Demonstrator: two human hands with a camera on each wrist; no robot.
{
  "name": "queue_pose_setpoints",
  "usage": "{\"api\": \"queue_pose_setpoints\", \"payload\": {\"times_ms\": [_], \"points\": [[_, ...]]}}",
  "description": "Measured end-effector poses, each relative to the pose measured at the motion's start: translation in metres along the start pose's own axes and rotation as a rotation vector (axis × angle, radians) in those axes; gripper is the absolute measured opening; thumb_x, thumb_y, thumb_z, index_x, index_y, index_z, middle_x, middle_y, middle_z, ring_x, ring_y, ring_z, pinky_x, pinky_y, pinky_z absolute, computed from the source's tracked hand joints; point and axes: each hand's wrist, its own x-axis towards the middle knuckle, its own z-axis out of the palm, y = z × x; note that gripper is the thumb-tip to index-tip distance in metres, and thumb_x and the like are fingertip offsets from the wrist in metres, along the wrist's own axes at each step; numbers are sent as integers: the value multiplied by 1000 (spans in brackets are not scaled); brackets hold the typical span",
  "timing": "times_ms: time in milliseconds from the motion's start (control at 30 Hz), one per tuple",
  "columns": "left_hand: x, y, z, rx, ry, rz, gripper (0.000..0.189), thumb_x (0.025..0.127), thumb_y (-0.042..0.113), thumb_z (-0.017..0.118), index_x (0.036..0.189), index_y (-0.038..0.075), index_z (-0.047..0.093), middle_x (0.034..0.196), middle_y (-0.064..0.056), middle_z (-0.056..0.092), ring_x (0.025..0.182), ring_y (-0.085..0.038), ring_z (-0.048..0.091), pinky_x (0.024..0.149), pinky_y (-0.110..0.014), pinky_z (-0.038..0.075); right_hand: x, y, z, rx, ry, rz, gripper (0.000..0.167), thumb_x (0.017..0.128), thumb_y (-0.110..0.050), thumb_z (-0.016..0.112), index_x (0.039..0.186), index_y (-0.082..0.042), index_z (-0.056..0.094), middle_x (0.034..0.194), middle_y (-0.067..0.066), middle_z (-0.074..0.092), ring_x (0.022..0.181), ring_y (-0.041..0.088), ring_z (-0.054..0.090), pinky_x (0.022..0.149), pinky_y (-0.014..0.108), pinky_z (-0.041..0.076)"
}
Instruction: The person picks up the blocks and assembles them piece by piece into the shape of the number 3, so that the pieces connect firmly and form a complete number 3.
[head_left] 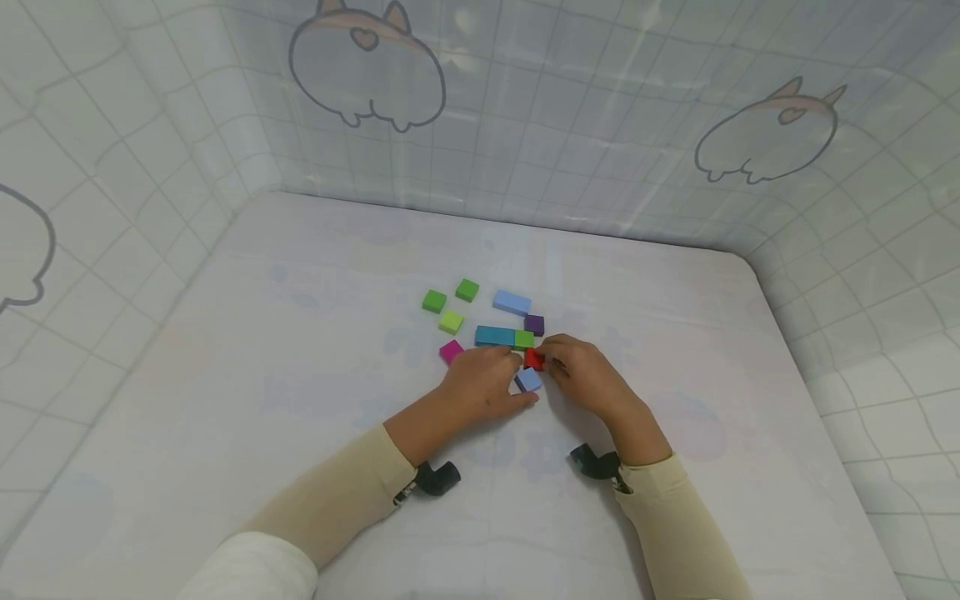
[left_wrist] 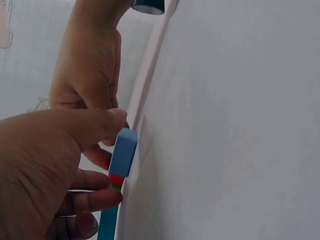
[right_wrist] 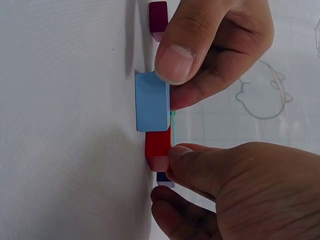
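My left hand point(head_left: 483, 383) lies low over the table with its thumb out at the corner of a light blue block point(right_wrist: 153, 102). Its other fingers, loosely bent, reach near a teal block point(head_left: 495, 336). My right hand point(head_left: 588, 375) pinches a red block point(right_wrist: 158, 150) by its right side between thumb and index finger. The red block sits between the light blue block and a green block point(head_left: 524, 339), which adjoins the teal one. Just beyond the right fingers is a dark purple block point(head_left: 534, 325).
Farther back lie a long pale blue block point(head_left: 512, 302), a green block point(head_left: 467, 290), another green block point(head_left: 434, 301) and a lime block point(head_left: 451, 322). A magenta block point(head_left: 451, 352) is left of the left hand. Tiled-pattern sheeting point(head_left: 525, 125) rises behind the white tabletop point(head_left: 300, 250).
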Motion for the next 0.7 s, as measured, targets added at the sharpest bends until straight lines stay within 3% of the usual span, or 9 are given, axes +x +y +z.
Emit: {"api": "queue_pose_setpoints", "payload": {"times_ms": [233, 433, 700], "points": [[0, -1, -4, 43, 6, -10, 62, 84, 63, 67, 122, 14, 69, 116, 0, 69, 98, -16, 65, 76, -33, 58, 1, 1, -1, -9, -3, 1, 26, 91, 2, 68, 116, -4, 71, 122, 9, 68, 117, 26, 64, 100, 41, 51], [-4, -8, -8, 42, 13, -23, 60, 86, 61, 66, 121, 13, 69, 117, 1, 68, 104, -17, 64, 81, -35, 58, 1, -1, -3, -17, -17, 15, 28, 91, 1, 69, 118, -4, 71, 123, 9, 68, 118, 25, 63, 100, 40, 51], [-13, -26, -14, 113, 45, -35, 54, 90, 58, 60, 122, 15, 70, 113, 0, 64, 94, -18, 61, 75, -36, 56, 0, -4, -6, -13, -22, 27, 30, 91, 0, 70, 120, -5, 71, 123, 8, 68, 118, 26, 63, 102, 42, 50]]}}
